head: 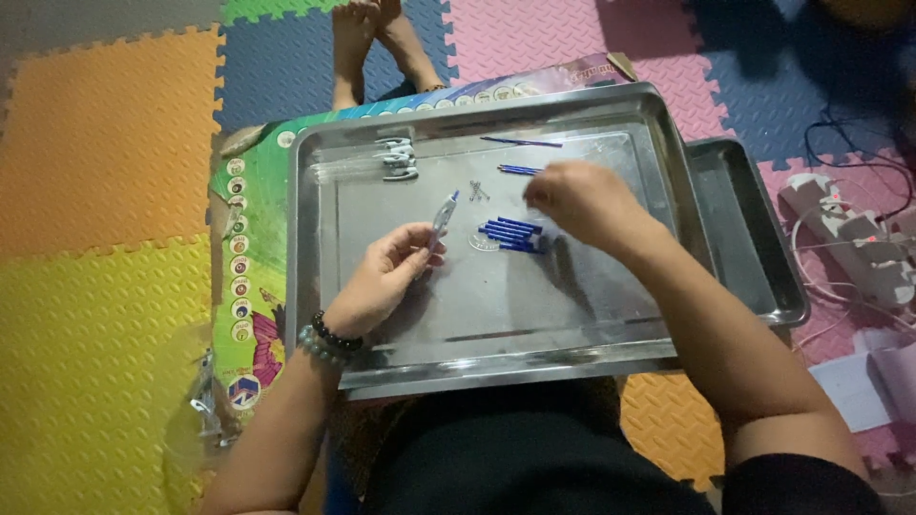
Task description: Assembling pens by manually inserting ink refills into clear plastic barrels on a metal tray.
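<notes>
My left hand (pixel 386 277) holds a clear pen barrel with a blue tip (pixel 445 216) upright-tilted over the steel tray (pixel 496 315). My right hand (pixel 582 200) hovers, blurred, over the tray's middle right, fingers pinched near a thin blue refill (pixel 518 170); whether it grips anything is unclear. A small heap of blue pen parts (pixel 512 235) lies between the hands. Tiny metal springs (pixel 478 191) rest just above the heap. Another thin blue refill (pixel 521 142) lies near the tray's far edge.
Silver pen clips (pixel 398 160) are piled at the tray's far left. A second tray (pixel 754 238) sticks out under the first on the right. A colourful board (pixel 250 277) lies beneath. A person's bare feet (pixel 367 38) rest ahead. White power strip and cables (pixel 849 229) sit at right.
</notes>
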